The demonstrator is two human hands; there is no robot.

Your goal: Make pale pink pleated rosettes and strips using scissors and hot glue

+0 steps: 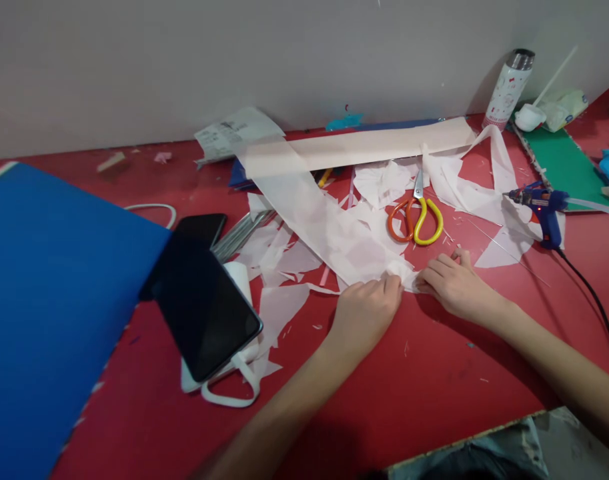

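My left hand (369, 303) is closed on the near end of a long strip of thin whitish paper (304, 207), which runs up and away to the left. Close by on the right, my right hand (451, 280) pinches the same gathered paper end, fingers curled. Between the two hands the paper looks crumpled. Just beyond them lie scissors (424, 223) with one orange and one yellow handle, blades pointing away. Cut scraps of the paper (379, 183) spread around the scissors and under the strip.
A blue glue gun (547, 210) with a black cord lies at right. Two dark phones (209, 313) rest at left beside a big blue board (59, 300). A white flask (509, 90) and a green board (564, 163) stand at the back right of the red table (384, 387).
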